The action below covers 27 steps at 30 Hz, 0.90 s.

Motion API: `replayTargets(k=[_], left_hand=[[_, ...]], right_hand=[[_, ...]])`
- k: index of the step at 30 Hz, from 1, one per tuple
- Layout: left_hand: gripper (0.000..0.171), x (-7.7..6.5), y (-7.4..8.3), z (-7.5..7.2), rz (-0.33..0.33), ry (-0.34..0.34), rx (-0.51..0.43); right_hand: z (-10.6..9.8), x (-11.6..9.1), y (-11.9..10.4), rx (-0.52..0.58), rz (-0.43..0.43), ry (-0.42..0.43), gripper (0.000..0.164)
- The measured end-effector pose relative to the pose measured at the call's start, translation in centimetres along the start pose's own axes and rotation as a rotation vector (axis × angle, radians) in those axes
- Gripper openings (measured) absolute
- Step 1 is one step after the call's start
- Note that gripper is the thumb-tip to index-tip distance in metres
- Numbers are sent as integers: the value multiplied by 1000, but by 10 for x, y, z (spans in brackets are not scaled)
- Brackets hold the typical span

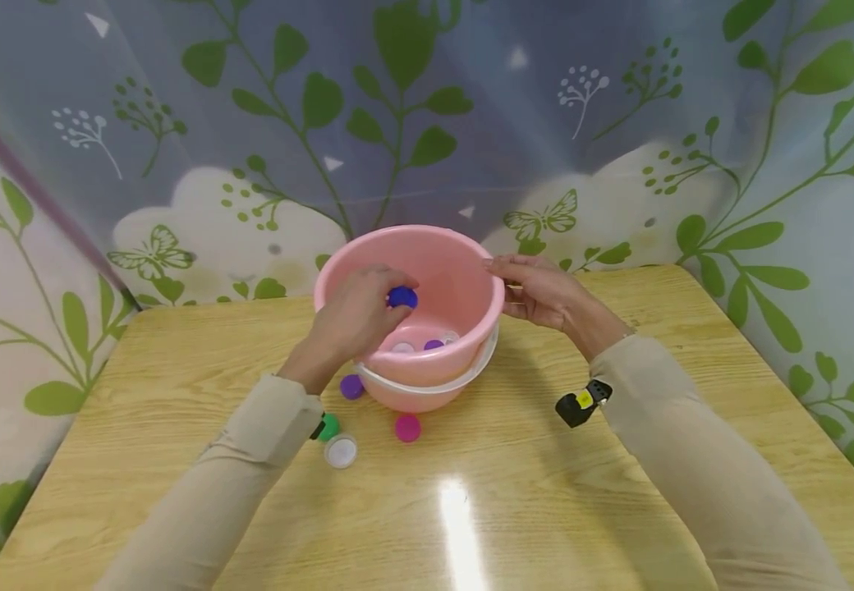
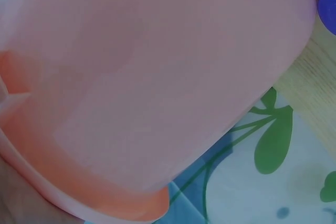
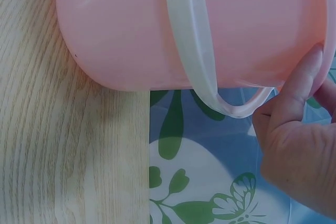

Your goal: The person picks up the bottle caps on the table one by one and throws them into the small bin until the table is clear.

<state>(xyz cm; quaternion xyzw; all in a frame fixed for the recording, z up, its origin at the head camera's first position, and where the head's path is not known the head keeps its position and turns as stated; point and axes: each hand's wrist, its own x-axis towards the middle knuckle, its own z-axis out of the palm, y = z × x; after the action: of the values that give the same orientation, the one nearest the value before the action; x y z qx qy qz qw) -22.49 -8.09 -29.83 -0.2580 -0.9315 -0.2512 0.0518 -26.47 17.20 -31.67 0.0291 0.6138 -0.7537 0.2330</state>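
Observation:
A pink bucket (image 1: 452, 279) with a white handle (image 3: 189, 35) stands on the table, its mouth tilted toward me. My left hand (image 1: 353, 316) reaches over its left rim and pinches a blue bottle cap (image 1: 402, 297) inside the mouth. With my right hand (image 1: 541, 291) I grip the rim on the right; in the right wrist view a digit lies along the outside, just under the lip. Down in the bucket lie a purple cap (image 1: 434, 345) and whitish caps (image 1: 401, 348), partly hidden by the near rim.
On the wooden table (image 1: 545, 492), in front of the bucket, lie a purple cap (image 1: 351, 387), a green cap (image 1: 330, 426), a white cap (image 1: 341, 451) and a magenta cap (image 1: 408, 428). The left cuff is close to the green one. Leaf-patterned cloth (image 1: 412, 189) hangs behind the table.

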Motion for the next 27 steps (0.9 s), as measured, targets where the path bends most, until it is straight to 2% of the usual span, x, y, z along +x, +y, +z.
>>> replayTargets(k=[9,13,16,18,20,27], left_hand=[[28,-2,2,0,-84,13,-23],[26,-3,1,1,-81,48,-27],[25,-5,1,2,-85,102,-45],[24,-6,1,3,-88,165,-52],[23,-7,-1,5,-64,264,-60],[14,-9,-8,13,152,651,-108]], right_hand=[[-1,0,0,16,-6,-16,35],[-1,0,0,19,-5,-18,39],[-1,0,0,29,-1,-17,39],[0,-1,0,34,1,-12,38],[0,-1,-1,36,4,-6,37],[-1,0,-1,39,14,-9,37]])
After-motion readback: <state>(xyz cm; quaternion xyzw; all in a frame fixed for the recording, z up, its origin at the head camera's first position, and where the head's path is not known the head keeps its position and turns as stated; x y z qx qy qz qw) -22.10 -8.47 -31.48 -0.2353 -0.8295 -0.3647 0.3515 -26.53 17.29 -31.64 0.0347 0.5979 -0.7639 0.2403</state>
